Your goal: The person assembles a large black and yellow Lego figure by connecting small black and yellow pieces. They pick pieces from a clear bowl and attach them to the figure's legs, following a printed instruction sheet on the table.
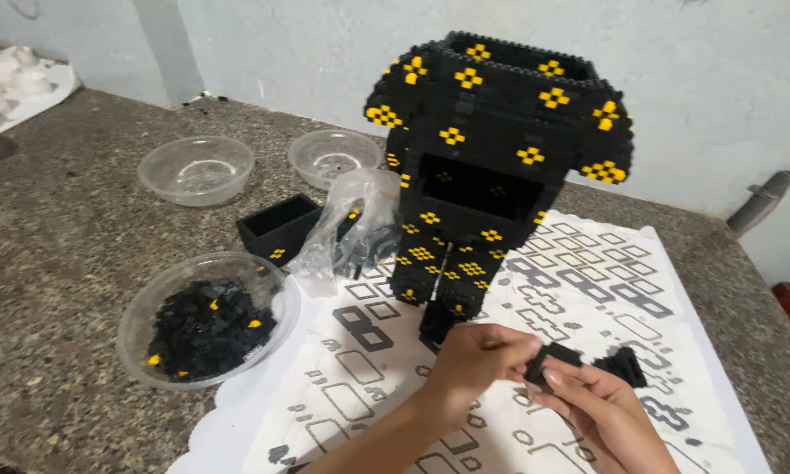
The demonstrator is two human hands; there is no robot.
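Note:
My left hand (478, 351) and my right hand (599, 412) meet low in the view, both pinching a small black brick piece (555, 358) between their fingertips. Another small black brick cluster (621, 362) sits just right of my right hand's fingers on the white instruction sheet (588, 290). Beyond my hands stands a tall black brick model with yellow flower patterns (491, 167), shaped like a body with wide shoulders and an open top.
A clear plastic bowl of loose black and yellow bricks (206, 320) sits left of the sheet. Two clear bowls without bricks (197, 168) (333, 156) stand further back. A small black brick box (279, 226) and a crumpled clear bag (351, 224) lie beside the model. The counter is speckled stone.

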